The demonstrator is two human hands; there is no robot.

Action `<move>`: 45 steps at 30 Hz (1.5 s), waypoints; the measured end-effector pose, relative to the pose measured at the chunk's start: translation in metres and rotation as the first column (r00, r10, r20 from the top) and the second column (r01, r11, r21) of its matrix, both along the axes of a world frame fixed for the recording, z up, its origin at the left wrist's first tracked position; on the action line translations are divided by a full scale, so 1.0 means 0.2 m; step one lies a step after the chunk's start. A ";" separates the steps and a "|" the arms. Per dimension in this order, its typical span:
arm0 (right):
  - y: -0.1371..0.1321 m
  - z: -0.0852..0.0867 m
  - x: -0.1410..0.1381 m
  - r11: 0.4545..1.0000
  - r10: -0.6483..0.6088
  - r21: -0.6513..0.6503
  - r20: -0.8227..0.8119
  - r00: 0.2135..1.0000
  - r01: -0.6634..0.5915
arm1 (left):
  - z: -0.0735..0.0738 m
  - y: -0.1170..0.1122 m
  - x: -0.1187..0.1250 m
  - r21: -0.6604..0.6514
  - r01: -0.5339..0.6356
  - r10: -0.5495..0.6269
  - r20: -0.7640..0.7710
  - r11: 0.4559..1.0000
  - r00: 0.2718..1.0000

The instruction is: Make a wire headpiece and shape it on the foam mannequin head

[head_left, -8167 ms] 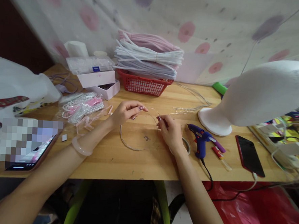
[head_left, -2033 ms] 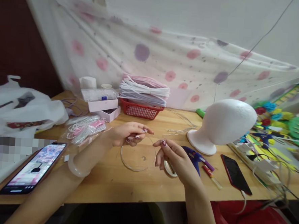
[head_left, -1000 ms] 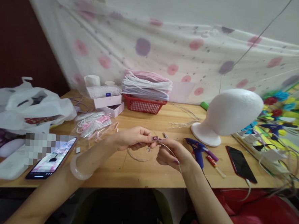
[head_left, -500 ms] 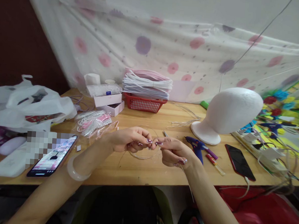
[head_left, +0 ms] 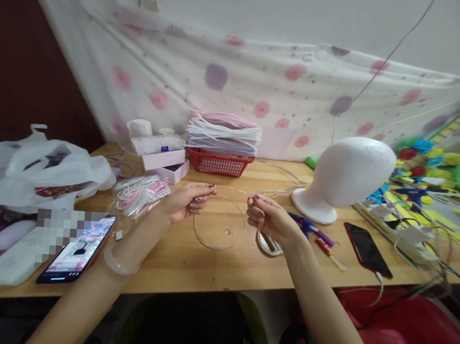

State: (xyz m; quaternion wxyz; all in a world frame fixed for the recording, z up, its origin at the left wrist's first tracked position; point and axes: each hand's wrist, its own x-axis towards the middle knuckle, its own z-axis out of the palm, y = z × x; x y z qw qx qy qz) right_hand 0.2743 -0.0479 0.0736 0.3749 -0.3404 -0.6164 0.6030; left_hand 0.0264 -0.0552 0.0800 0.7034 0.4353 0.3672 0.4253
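Observation:
My left hand (head_left: 189,201) is closed in a pinch, thumb and forefinger together at the tip of a thin wire. Opposite it, my right hand (head_left: 268,216) pinches the wire too, its other fingers curled. Only faint glints of that wire show in the gap between the hands. Below them a thin wire hoop (head_left: 218,248) appears to lie on the wooden table (head_left: 162,261); whether it joins the held wire, I cannot tell. Partly under my right hand are scissors (head_left: 268,247) with pale loop handles.
A white foam head (head_left: 350,179) stands right, beside a blue glue gun (head_left: 307,226) and a dark phone (head_left: 367,249). Loose wires (head_left: 281,188) lie behind my right hand. A red basket (head_left: 220,165) with fuzzy stems, bagged beads (head_left: 141,195) and a lit phone (head_left: 77,251) are further left.
My hands have moved from touching each other to a clear gap apart. The hoop and the scissors handles now show more fully. The view has shifted slightly.

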 end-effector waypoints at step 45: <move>0.19 -0.16 -0.03 0.789 -0.518 0.609 0.589 0.621 0.080 | -0.21 0.22 0.06 0.669 0.038 0.293 -0.375 0.742 0.880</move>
